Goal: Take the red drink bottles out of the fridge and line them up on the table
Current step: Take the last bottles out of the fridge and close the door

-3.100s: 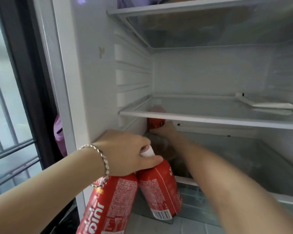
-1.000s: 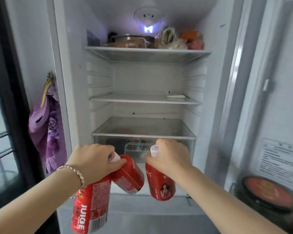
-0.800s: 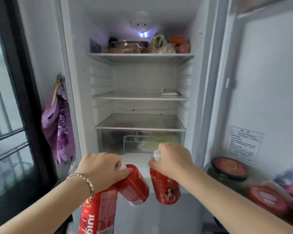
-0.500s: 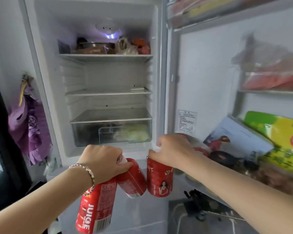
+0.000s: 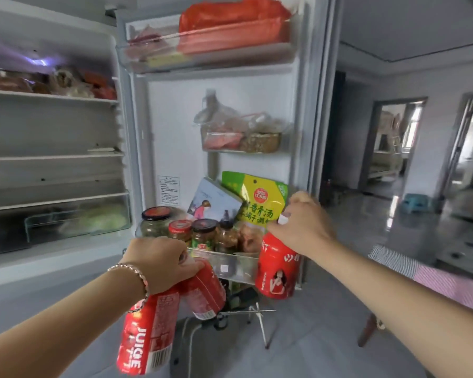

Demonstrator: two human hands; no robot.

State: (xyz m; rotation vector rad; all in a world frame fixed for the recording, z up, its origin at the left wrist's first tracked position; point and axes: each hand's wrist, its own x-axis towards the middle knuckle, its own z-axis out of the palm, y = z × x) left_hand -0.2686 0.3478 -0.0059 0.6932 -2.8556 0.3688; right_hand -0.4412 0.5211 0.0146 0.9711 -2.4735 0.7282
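Observation:
My left hand [image 5: 159, 261] grips two red drink bottles by their necks: one marked JUICE [image 5: 145, 334] hangs low, the other [image 5: 204, 291] tilts to the right. My right hand [image 5: 302, 227] holds a third red bottle [image 5: 277, 267] by its white cap, hanging upright in front of the open fridge door [image 5: 175, 126]. The fridge interior [image 5: 52, 165] lies at the left, its middle shelves bare. A table [image 5: 453, 257] edge shows at the far right.
The door's lower rack holds several jars [image 5: 180, 229] and a yellow-green packet [image 5: 260, 199]. Upper door racks carry bagged food. A small metal stand [image 5: 254, 320] sits on the grey floor under the door. A striped cloth [image 5: 432, 274] lies at right; doorways open beyond.
The view has swung right, from the fridge interior to the open door and the room. Both hands have carried their bottles rightward; the right hand's bottle now hangs by the door's edge.

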